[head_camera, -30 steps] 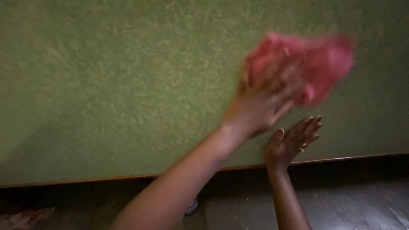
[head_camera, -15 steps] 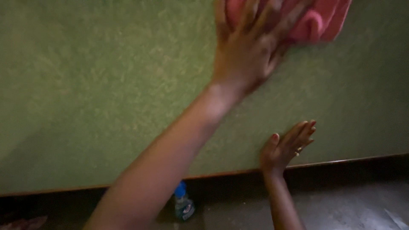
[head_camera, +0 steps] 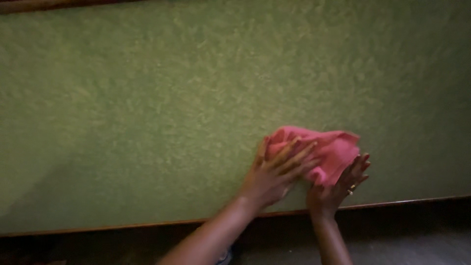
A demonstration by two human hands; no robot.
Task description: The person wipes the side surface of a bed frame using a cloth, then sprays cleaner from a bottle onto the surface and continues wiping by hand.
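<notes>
A crumpled pink cloth (head_camera: pixel 329 147) lies against a green textured wall (head_camera: pixel 147 118), low and right of centre. My left hand (head_camera: pixel 272 179) presses on the cloth's left half, fingers spread over it and pointing up and to the right. My right hand (head_camera: pixel 333 192), with a ring on one finger, rests flat on the wall just below and right of the cloth. Its fingers are apart and their tips touch the cloth's lower right edge. Both forearms come up from the bottom edge.
A thin wooden trim (head_camera: pixel 122 227) runs along the wall's foot, with a dark band and dim floor (head_camera: pixel 417 248) beneath it. A small bluish object (head_camera: pixel 225 256) shows partly behind my left forearm. Another wooden strip (head_camera: pixel 49 6) edges the top left.
My left hand has swept the pink cloth from high on the wall down to just above my right hand. The view has tilted upward. My right hand has stayed against the wall.
</notes>
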